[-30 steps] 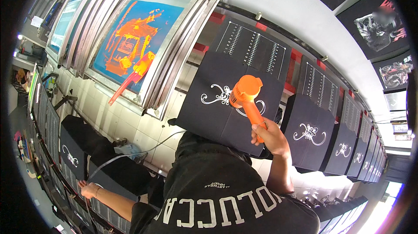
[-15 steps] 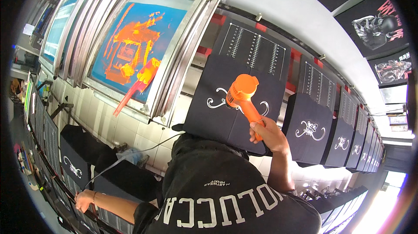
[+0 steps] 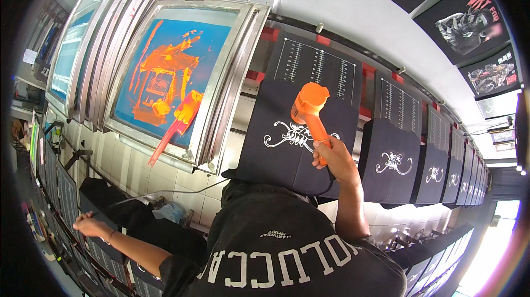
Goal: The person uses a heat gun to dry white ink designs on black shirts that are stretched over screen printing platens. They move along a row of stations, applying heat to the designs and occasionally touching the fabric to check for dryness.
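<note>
My right hand [image 3: 338, 160] grips the handle of an orange hair dryer [image 3: 313, 98]. The dryer is over a black garment [image 3: 270, 162] laid on a printing board, and partly covers the garment's white scroll-shaped print [image 3: 292, 136]. Far out to the left, my left hand [image 3: 91, 226] is closed around a dark cord [image 3: 165, 191] that runs back toward my waist. Part of the cord's route is hidden by my body.
To the left, a metal-framed printing screen [image 3: 212, 10] carries orange ink and a red-handled ink spatula [image 3: 161, 150]. More frames lean behind it. Boards with printed black garments [image 3: 393, 159] line up to the right, and another row stands at lower left.
My left hand has moved further left and up, drawing the cord along. The dryer has shifted slightly upward in view, uncovering more of the white print. The whole view has shifted a little.
</note>
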Demonstrator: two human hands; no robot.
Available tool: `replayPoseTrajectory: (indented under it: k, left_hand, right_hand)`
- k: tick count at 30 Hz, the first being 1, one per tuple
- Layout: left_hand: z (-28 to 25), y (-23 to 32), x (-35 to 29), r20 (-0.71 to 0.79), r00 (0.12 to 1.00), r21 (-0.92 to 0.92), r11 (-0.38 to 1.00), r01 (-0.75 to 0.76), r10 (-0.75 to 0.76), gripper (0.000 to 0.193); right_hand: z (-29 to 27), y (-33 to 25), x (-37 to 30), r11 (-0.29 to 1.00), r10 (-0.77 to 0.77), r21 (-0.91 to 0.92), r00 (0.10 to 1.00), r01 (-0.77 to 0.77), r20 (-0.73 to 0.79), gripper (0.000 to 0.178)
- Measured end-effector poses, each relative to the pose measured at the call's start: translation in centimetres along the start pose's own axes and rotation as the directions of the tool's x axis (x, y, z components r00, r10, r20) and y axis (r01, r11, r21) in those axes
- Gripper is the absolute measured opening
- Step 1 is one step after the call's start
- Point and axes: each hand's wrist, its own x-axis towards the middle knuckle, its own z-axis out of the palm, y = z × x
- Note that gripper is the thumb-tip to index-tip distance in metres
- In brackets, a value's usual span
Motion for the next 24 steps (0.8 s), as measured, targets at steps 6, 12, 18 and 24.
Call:
replayPoseTrajectory:
  k: [6,12,18,24]
  left_hand:
    - [5.4,-6.0,-0.9,0.202,0.941,-0.011,0.96,0.278,-0.27,0.042]
    - [10.0,-14.0,-8.0,0.454,0.731,0.303,0.86,0.411,-0.51,0.054]
    - [7.3,-25.5,-19.3,0.621,0.343,0.605,0.709,0.362,-0.705,0.057]
    - [3.2,-29.6,-26.2,0.447,0.153,0.84,0.472,0.269,-0.881,0.055]
  right_hand:
    - [-0.3,0.4,-0.8,0.998,0.055,-0.027,0.998,-0.056,-0.029,0.029]
    - [-1.1,1.5,-1.5,0.998,0.061,0.028,0.993,-0.058,-0.102,0.026]
    - [-1.9,2.2,-2.1,0.997,0.053,0.067,0.986,-0.042,-0.16,0.025]
    - [-2.4,2.3,-2.5,0.994,0.048,0.104,0.99,-0.034,-0.133,0.024]
